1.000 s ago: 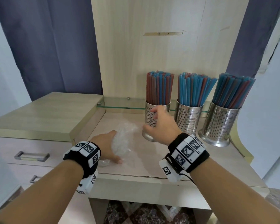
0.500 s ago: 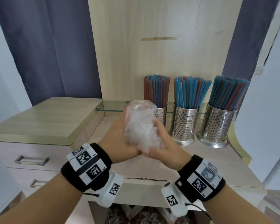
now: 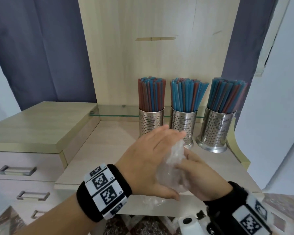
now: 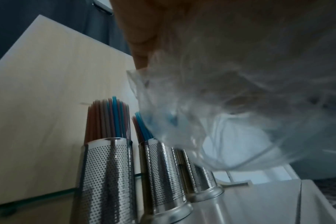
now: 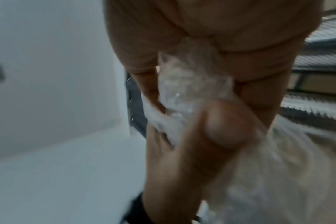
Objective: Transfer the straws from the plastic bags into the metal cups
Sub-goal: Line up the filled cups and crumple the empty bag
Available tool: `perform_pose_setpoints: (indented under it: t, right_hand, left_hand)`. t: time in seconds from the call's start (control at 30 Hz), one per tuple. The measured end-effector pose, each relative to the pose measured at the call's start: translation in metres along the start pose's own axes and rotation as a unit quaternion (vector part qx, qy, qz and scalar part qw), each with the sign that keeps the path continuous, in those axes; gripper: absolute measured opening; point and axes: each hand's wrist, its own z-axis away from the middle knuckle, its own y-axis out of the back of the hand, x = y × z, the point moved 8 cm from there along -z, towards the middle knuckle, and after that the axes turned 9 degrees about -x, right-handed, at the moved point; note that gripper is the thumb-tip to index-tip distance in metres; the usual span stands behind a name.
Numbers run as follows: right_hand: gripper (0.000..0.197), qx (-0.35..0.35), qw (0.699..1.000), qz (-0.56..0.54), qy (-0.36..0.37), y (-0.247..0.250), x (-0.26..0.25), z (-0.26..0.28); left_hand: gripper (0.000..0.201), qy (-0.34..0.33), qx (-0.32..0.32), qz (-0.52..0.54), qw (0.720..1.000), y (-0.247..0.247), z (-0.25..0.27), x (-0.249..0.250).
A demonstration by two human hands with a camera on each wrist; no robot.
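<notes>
Nearest, both forearms wear black wristbands with white coded tags. Above the front edge of the desk, the two hands meet around a crumpled clear plastic bag.

Left hand: on top and to the left of the bag, back of hand toward the head camera, fingers stretched fairly straight over the crumple, thumb tucked under its lower edge. It presses the bag rather than curling round it. The left wrist view shows the bag bulging out under the palm, blurred.

Right hand: under and to the right of the bag, palm side against it. In the right wrist view the bag is squeezed between the two hands; a thumb crosses over the plastic, though the blur makes it hard to tell whose thumb it is. How far the right fingers curl I cannot tell.

A second bit of clear plastic lies flat on the desk edge just below the hands.

Left: drawers with metal handles under a raised wooden top.

Farther back, three perforated metal cups stand in a row in front of a glass shelf: left cup, middle cup, right cup. Each is packed with upright blue and red straws. The left hand's fingertips overlap the base of the left and middle cups in the head view.

Behind: pale wood back panel, dark curtains either side.
</notes>
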Motion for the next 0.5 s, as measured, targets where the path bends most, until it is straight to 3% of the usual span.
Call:
perform_pose_setpoints:
  t: [0.1,0.17,0.2,0.23,0.27,0.3,0.33,0.4,0.5]
  right_hand:
    - [0.077,-0.032,0.994,-0.100,-0.012,0.009,-0.002,0.016]
    - [0.082,0.004,0.999,-0.035,-0.021,0.018,-0.001,0.025]
    - [0.079,0.036,0.997,0.072,-0.006,0.022,-0.006,0.031]
    - [0.075,0.084,0.970,0.227,0.024,0.026,-0.018,0.038]
    - [0.073,0.125,0.911,0.386,0.068,0.023,-0.037,0.046]
    - [0.077,0.129,0.844,0.509,0.111,0.015,-0.050,0.053]
    - [0.084,0.101,0.797,0.578,0.142,0.006,-0.053,0.055]
    - [0.103,0.035,0.755,0.632,0.172,-0.007,-0.042,0.051]
    - [0.109,0.016,0.724,0.651,0.227,-0.013,-0.027,0.039]
  left_hand:
    - [0.098,0.030,-0.005,0.045,0.999,-0.010,-0.005,-0.005]
    - [0.084,0.068,0.001,0.079,0.995,-0.017,-0.006,-0.014]
    - [0.078,0.091,0.009,0.105,0.990,-0.021,-0.005,-0.021]
    - [0.074,0.123,0.018,0.137,0.983,-0.024,-0.004,-0.029]
    - [0.072,0.164,0.034,0.176,0.970,-0.027,-0.001,-0.039]
    - [0.072,0.204,0.057,0.218,0.953,-0.029,0.003,-0.049]
    - [0.072,0.238,0.083,0.259,0.932,-0.032,0.006,-0.058]
    - [0.072,0.248,0.104,0.361,0.893,-0.040,0.001,-0.056]
    - [0.059,0.145,0.039,0.535,0.831,-0.060,-0.024,-0.016]
